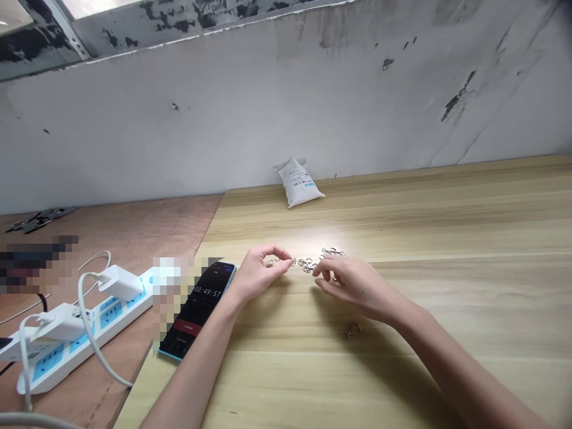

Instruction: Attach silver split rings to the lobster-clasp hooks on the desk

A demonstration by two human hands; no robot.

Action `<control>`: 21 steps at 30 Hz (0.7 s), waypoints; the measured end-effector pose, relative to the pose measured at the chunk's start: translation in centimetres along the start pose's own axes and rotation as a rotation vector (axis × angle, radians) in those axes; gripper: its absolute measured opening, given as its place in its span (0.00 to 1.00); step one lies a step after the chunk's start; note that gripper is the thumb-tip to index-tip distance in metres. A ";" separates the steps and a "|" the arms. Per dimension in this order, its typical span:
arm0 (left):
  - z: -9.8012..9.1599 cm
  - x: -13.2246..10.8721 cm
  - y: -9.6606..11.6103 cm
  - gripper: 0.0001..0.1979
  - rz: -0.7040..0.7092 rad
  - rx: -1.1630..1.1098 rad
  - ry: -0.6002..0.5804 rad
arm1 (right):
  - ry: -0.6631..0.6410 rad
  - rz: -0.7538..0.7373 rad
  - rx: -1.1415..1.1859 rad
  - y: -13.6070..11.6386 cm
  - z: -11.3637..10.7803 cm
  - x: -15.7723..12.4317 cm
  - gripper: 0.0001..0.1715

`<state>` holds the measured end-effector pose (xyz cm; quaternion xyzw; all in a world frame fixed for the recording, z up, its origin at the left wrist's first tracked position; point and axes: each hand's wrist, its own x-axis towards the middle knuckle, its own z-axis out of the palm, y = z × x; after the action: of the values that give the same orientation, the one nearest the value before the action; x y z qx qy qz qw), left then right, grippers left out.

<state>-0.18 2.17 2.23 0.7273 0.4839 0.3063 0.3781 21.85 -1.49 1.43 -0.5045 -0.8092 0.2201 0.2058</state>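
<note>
A small ring (271,261) is pinched by the left hand (254,277), while the half-curled right hand (353,285), its grip not discernible, is held against the ring pile (313,261) toward the bench's (447,238) left edge.

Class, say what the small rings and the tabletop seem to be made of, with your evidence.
Small rings: probably metal, silvery and shiny, glinting in the light. Tabletop: pale wood or wood-look laminate, smooth, showing long grain stripes.
</note>
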 end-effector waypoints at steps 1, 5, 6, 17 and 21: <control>0.1 0.0 0.1 0.07 0.003 -0.048 -0.030 | 0.038 0.000 0.053 -0.1 0.2 0.1 0.09; 0.5 -0.1 0.3 0.07 0.045 -0.184 -0.121 | 0.069 -0.010 0.356 -0.5 1.1 0.4 0.14; 0.6 -0.1 0.4 0.07 0.057 -0.200 -0.131 | 0.058 -0.014 0.426 -0.6 1.3 0.5 0.15; 0.3 -0.4 0.8 0.07 0.115 -0.106 -0.116 | 0.005 0.068 0.682 0.2 1.3 0.6 0.18; 0.5 -0.5 0.9 0.07 0.130 -0.037 -0.117 | 0.106 0.041 0.627 -0.4 1.2 0.7 0.18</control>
<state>0.51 1.35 2.73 0.7669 0.4070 0.2959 0.3984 20.60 -1.22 0.80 -0.4436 -0.6796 0.4363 0.3885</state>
